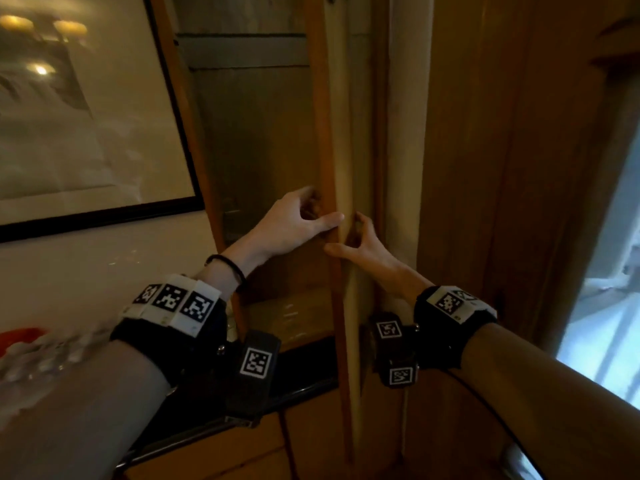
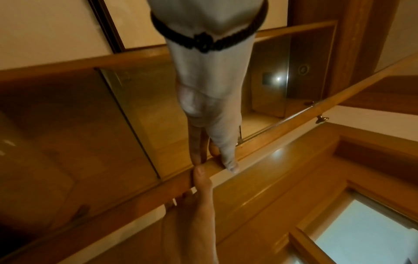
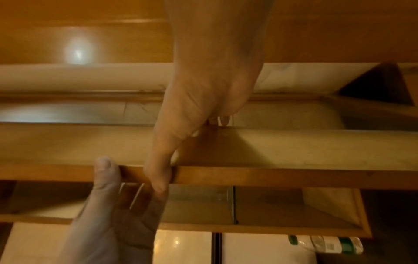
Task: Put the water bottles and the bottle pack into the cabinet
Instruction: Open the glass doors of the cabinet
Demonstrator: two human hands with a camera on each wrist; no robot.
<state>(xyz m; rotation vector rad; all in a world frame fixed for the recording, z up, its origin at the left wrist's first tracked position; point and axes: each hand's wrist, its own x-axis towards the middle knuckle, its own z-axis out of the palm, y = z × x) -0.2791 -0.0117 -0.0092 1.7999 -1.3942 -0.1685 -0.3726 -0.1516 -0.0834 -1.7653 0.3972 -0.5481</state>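
Note:
The wooden cabinet has two glass doors that meet in the middle. My left hand (image 1: 322, 216) grips the left door's upright edge (image 1: 325, 133), thumb on the front and fingers curled behind it; the left wrist view shows this left hand (image 2: 214, 160) on the edge. My right hand (image 1: 346, 237) hooks its fingers into the gap at the right door's edge (image 1: 381, 133), thumb laid across the front, as my right hand (image 3: 190, 152) also shows. The blurred bottle pack (image 1: 38, 358) lies low at the left. A water bottle (image 3: 328, 244) with a green label appears below the cabinet.
A framed picture (image 1: 86, 116) hangs on the wall left of the cabinet. A wooden door frame (image 1: 502, 168) and a bright window (image 1: 606, 306) stand at the right. Glass shelves (image 3: 233, 203) divide the cabinet's inside. A dark counter edge (image 1: 304, 386) runs below the doors.

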